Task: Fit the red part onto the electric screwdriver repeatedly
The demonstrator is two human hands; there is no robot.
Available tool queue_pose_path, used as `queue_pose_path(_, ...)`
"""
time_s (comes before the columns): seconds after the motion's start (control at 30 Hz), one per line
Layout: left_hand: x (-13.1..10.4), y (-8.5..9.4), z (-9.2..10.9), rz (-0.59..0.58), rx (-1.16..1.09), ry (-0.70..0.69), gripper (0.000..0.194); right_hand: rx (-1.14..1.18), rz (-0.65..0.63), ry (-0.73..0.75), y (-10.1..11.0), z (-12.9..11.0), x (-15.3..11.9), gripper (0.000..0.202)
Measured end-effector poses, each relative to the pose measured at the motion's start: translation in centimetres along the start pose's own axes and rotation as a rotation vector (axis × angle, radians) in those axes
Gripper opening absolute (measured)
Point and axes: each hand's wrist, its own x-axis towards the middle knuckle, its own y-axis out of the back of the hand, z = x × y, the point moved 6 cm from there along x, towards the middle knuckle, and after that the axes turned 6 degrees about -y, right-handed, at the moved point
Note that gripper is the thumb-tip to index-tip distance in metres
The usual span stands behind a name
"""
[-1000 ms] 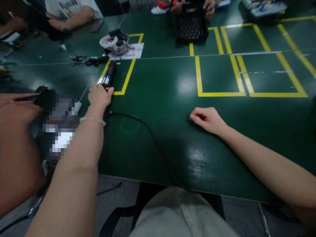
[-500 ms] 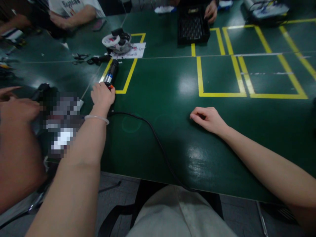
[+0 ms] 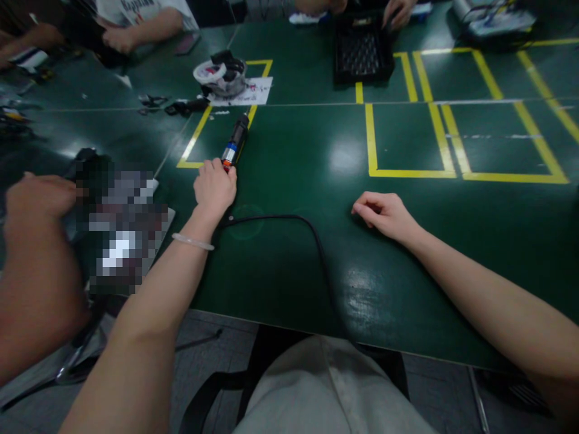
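Observation:
A corded electric screwdriver point(image 3: 234, 144), dark with a blue and silver band, points away across the green table point(image 3: 289, 265). My left hand point(image 3: 215, 185) is wrapped round its rear part, where some orange shows. From there a black cable point(image 3: 316, 241) runs right, then down over the table's front edge. Further right, my right hand point(image 3: 382, 214) rests on the table, its fingers curled together. Whether anything small lies inside those fingers is hidden.
Yellow tape outlines point(image 3: 411, 174) mark the table. At the back stand a round container point(image 3: 228, 81) on white paper and a black crate point(image 3: 363, 57) by a person's hands. A person's arm point(image 3: 40, 259) reaches in at left, near a blurred-out patch.
My left hand has moved right with the screwdriver, out of the left taped outline toward its right side. The cable has shifted right and bends more sharply. My right hand has barely moved.

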Motion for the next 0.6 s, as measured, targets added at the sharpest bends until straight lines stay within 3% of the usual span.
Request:
queue_pose_path(0.33, -6.8, 1.4, 10.4, -0.025, 0.048, -0.325, 0.046, 0.055, -0.009, -0.028, -0.1, 0.2, 0.1, 0.028)
queue_pose_path(0.6, -11.1, 2.0, 17.4, 0.003, -0.018, -0.586, 0.042, -0.038, 0.013, 0.124, -0.7, -1.3, -0.7, 0.015)
